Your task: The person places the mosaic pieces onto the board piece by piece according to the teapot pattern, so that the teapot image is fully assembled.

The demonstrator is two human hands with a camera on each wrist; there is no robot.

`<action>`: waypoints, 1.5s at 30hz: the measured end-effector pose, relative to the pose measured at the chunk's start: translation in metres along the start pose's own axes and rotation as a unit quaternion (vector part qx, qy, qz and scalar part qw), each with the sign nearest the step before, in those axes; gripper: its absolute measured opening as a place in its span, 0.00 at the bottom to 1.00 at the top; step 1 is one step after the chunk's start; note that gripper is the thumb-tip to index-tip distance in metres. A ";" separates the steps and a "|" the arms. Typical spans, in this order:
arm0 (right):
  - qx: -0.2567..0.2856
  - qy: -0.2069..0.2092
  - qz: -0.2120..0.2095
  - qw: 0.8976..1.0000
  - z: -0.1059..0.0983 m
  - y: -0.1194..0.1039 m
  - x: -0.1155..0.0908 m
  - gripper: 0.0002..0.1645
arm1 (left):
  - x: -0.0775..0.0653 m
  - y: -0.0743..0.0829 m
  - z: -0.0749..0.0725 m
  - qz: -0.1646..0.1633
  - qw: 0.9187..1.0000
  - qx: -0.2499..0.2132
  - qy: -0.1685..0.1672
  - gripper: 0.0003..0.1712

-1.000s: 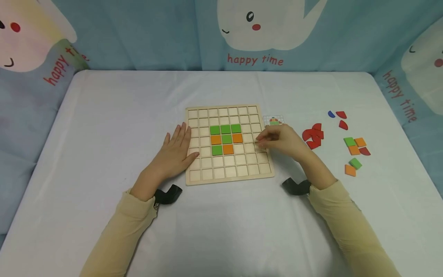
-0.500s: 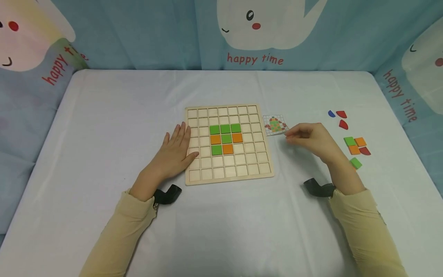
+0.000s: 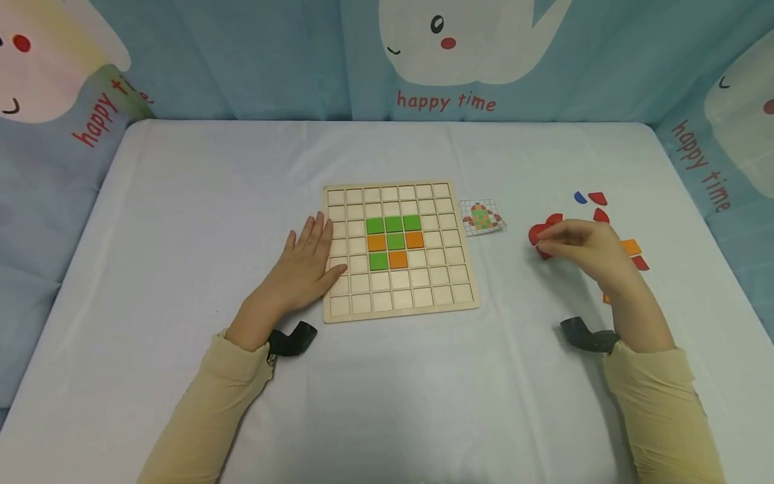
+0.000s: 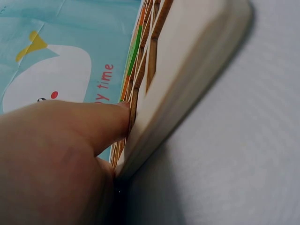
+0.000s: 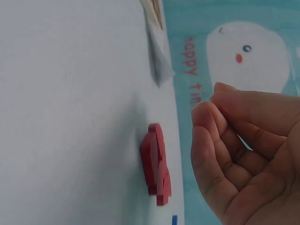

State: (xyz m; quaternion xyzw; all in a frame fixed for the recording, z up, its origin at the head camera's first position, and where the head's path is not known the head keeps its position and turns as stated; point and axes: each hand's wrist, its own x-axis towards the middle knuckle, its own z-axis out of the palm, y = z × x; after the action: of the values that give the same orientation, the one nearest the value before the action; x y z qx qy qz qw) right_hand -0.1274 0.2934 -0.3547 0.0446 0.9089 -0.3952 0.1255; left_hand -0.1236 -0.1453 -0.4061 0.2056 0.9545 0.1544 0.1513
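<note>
My left hand (image 3: pixel 300 269) lies with straight fingers along the left edge of a wooden grid board (image 3: pixel 429 296), its thumb over the rim. In the left wrist view the thumb (image 4: pixel 108 122) rests on the board's border. Green square tiles (image 3: pixel 395 242) and orange square tiles (image 3: pixel 414 240) sit in the middle cells. Over to the right, my right hand (image 3: pixel 589 252) hovers above a pile of red curved pieces (image 5: pixel 152 159), partly hiding it. Its fingers are loosely curled toward the thumb, with nothing visible between them in the right wrist view.
A small printed pattern card (image 3: pixel 482 217) lies beside the board's right edge, one corner lifted. Farther right are a blue piece (image 3: pixel 580 197), loose red pieces (image 3: pixel 597 198) and an orange tile (image 3: pixel 631 247); my right hand covers other tiles there.
My right hand has moved right from the board's right edge, past the pattern card, to the red pile. The card is uncovered now. My left hand and the placed tiles stay put.
</note>
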 end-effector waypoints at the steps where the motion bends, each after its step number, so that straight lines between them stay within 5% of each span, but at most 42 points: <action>1: -0.007 0.001 0.005 1.000 -0.002 0.001 -0.001 0.26 | 0.000 0.000 0.000 0.000 1.000 0.000 0.000 0.45; 25: -0.018 0.078 0.074 0.994 -0.034 0.032 -0.011 0.32 | 0.000 -0.001 0.001 0.007 1.000 -0.006 0.004 0.44; 33: 0.016 0.075 0.111 0.991 -0.050 0.057 -0.027 0.28 | 0.001 -0.001 0.001 0.008 1.000 -0.006 0.003 0.44; 45: -0.022 0.071 0.131 0.989 -0.058 0.092 -0.046 0.32 | 0.001 -0.002 0.002 0.005 1.000 -0.006 0.004 0.44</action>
State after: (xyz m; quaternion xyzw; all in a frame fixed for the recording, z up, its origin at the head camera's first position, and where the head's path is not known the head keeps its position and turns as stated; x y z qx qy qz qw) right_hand -0.0773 0.3991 -0.3695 0.1886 0.9101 -0.3515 0.1124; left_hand -0.1250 -0.1463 -0.4089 0.2089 0.9530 0.1619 0.1481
